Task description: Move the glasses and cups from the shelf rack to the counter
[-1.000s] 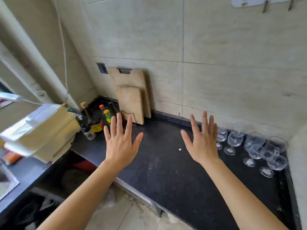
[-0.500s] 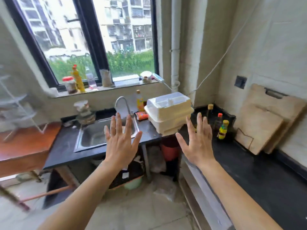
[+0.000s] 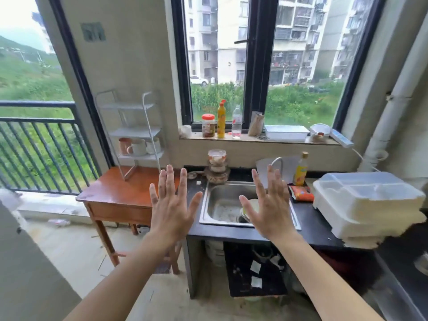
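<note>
A white wire shelf rack (image 3: 135,133) stands on a wooden side table (image 3: 115,195) at the left of the window. On its lowest shelf sit a pink cup (image 3: 124,145), a white mug (image 3: 137,147) and another white cup (image 3: 153,145); the upper shelves look bare. My left hand (image 3: 172,205) is raised in front of the table's right end, fingers spread, holding nothing. In front of the sink hovers my right hand (image 3: 268,207), also spread and empty. Both hands are well short of the rack. The black counter (image 3: 310,223) runs to the right.
A steel sink (image 3: 222,205) with dishes is set into the counter. Stacked glass containers (image 3: 216,167) stand behind it. A white lidded dish box (image 3: 368,205) fills the counter's right part. Bottles and jars line the windowsill (image 3: 254,137). A balcony railing (image 3: 41,144) is at far left.
The view has swung left from the counter corner with the glasses, past the sink, to the window and the shelf rack. Both hands stay raised, spread and empty.
</note>
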`<state>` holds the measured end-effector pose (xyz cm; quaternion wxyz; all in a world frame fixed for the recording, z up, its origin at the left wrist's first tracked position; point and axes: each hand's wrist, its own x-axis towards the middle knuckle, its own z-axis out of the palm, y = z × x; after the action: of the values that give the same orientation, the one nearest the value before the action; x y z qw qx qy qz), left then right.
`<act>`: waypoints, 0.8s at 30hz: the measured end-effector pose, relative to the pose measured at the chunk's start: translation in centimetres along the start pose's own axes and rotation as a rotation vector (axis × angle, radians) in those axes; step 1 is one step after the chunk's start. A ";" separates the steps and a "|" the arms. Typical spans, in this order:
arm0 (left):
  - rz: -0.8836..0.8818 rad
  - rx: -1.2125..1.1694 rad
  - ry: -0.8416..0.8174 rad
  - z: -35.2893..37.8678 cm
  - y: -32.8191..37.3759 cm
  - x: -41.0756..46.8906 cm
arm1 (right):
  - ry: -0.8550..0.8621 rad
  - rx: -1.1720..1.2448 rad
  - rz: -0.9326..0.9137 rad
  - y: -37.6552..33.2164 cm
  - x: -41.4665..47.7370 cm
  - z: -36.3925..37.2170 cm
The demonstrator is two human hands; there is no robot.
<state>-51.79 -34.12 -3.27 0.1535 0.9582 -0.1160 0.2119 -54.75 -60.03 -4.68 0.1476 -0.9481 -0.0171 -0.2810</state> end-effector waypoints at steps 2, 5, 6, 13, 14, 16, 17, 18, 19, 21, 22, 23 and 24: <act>-0.045 0.020 0.000 0.2 -3.0 1.6 | -0.026 0.015 -0.034 -1.6 2.7 3.0; -0.142 0.004 -0.001 1.3 -7.0 4.3 | -0.077 0.041 -0.081 -3.3 6.8 7.7; -0.177 -0.013 -0.001 1.8 -8.3 5.4 | -0.082 0.055 -0.101 -3.8 8.3 9.4; -0.316 0.027 0.016 4.9 -16.1 15.8 | -0.115 0.185 -0.189 -7.4 21.9 20.4; -0.328 0.040 0.023 5.0 -17.1 17.3 | -0.121 0.209 -0.201 -8.1 24.0 21.6; -0.337 0.078 0.040 5.2 -19.4 20.2 | -0.124 0.247 -0.242 -9.6 28.0 23.7; -0.343 0.092 0.051 5.2 -20.5 21.4 | -0.125 0.262 -0.262 -10.4 29.8 24.7; -0.354 0.102 0.061 5.2 -21.7 22.4 | -0.129 0.279 -0.275 -11.2 31.5 25.7; -0.369 0.108 0.072 5.2 -22.8 23.3 | -0.139 0.297 -0.282 -12.1 33.0 26.7; -0.397 0.115 0.092 5.6 -25.2 24.6 | -0.174 0.332 -0.299 -13.8 35.4 28.7; -0.406 0.115 0.098 5.8 -26.4 25.3 | -0.190 0.345 -0.316 -14.6 36.3 29.8; -0.414 0.114 0.104 6.2 -27.6 26.0 | -0.206 0.355 -0.335 -15.4 37.2 30.8; -0.421 0.109 0.109 6.5 -28.8 26.8 | -0.224 0.363 -0.349 -16.1 38.1 32.0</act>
<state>-17.45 -13.88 -4.15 0.1482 0.9553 0.1064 0.2325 -7.71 -37.28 -5.37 0.2615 -0.9140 -0.2465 -0.1881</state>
